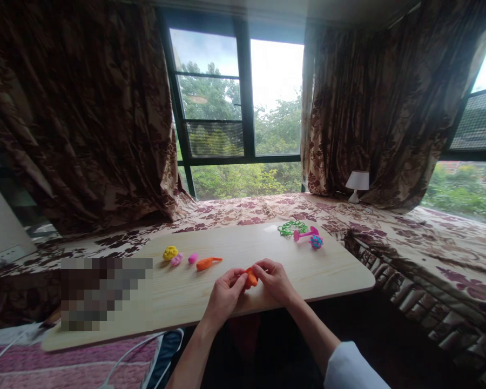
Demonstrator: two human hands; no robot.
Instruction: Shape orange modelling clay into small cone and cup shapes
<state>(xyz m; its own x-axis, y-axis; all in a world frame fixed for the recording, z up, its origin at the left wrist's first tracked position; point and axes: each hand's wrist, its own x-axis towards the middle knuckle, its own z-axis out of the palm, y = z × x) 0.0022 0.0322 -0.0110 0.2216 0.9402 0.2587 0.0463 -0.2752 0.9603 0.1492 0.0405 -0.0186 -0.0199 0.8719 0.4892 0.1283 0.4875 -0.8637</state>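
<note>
Nearest to the viewer, the left hand [227, 288] and the right hand [276, 277] meet above the front edge of the tabletop [283, 254]. Between their fingertips is an orange lump [251, 278]. The grip of each hand is closed on it: thumb and fingers pinch the lump from its two sides, though some fingertips are hidden behind it. Its surface looks smooth and rounded, similar to modelling dough. I judge that it is light, soft and not slippery, so a strong squeeze would leave dents; it is better to take hold at the thick middle, with flat fingers, and to spare any thin part.

A little farther, to the left, lies an orange piece [204, 263] with a thin tail pointing right. This tail could probably bend or break, so the fat body is the safer place to hold. Beside it, going left, are a pink ball [193, 258], a pale pink lump [177, 260] and a yellow lump [170, 253], seemingly also soft.

At the far right are a blue spiky ball [316, 241], a pink toy [303, 234] and a green string [290, 228]. Behind them stands a white lamp [358, 181].
</note>
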